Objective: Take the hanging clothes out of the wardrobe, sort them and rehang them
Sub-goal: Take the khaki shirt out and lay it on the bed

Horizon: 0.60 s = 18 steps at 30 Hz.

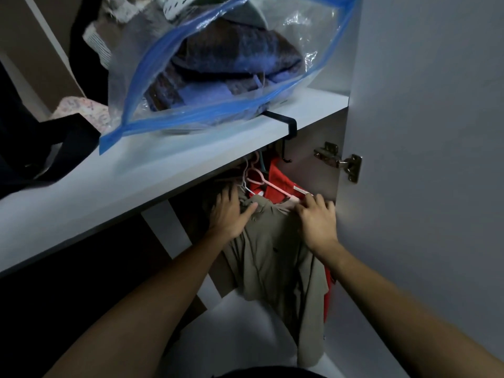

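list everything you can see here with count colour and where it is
khaki button shirt: 1, olive-khaki, hanging under the shelf, front
red garment: 1, red, behind the khaki shirt
pink plastic hangers: at least 2, pale pink, under the shelf
clear blue-edged storage bag: 1, holds folded blue-brown fabric, on the shelf
white wardrobe shelf: 1
black over-shelf hook: 1, on the shelf edge
metal door hinge: 1, right
left hand: on the shirt's shoulder
right hand: at the hanger's end
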Tool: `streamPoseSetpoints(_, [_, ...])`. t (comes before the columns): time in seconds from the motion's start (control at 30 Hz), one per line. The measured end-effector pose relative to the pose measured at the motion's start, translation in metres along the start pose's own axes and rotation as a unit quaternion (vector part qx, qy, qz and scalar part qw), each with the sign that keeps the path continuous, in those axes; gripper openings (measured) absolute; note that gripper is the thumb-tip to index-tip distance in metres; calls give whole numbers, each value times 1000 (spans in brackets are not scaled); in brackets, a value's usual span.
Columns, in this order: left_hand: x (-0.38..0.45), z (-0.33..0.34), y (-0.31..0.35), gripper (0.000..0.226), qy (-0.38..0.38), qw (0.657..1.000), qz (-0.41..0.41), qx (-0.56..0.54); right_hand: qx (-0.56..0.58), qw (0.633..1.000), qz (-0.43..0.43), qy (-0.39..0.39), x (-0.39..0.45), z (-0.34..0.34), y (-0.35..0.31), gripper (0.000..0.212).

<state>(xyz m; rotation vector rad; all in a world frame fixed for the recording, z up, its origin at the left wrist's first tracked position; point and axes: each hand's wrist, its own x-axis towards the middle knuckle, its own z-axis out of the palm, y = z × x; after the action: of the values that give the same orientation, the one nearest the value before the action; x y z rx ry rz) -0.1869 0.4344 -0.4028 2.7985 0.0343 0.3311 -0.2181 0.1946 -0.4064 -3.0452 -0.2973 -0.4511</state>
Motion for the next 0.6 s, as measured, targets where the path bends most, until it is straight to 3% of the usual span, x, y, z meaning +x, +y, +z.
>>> streamPoseSetpoints(0.33, [12,3,-34,71,17,999,-26,8,63,997,35,-36,11,3,-6,58])
streamPoseSetpoints(0.43, [7,2,-45,79,27,999,-27,14,75,996,31,-41,13,1,-10,56])
streamPoseSetpoints(0.5, [3,0,-55,89,37,998,-40,-29,79,996,21,-33,14,2,-12,50])
streamPoseSetpoints(0.6, [-4,-1,-75,79,37,996,-38,-76,106,994,20,-3,16,6,-13,34])
